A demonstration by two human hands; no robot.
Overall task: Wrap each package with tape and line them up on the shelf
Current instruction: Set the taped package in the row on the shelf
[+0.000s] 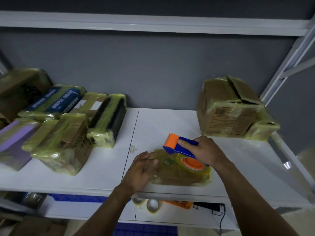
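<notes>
My right hand [206,150] grips the blue handle of the tape dispenser [179,147], the fingers [185,142] curled round it and the thumb laid along its top. The dispenser's orange roller points far-left, and its clear tape roll [194,166] rests on the flat package [175,177]. That package, brown under yellowish tape, lies at the near edge of the white shelf [170,123], just right of the seam between the boards.

My left hand [141,169] lies over the package's left end, fingers loose, spread and nearly straight, holding nothing; blur hides whether it presses down.

On the left of the shelf, wrapped packages [64,133] sit close together, reaching back toward the grey wall [153,74]. At the far right stands a larger taped carton [228,106] with a creased top flap, well apart from the flat package. Two spare rolls [152,205] show on the lower shelf [76,211].
</notes>
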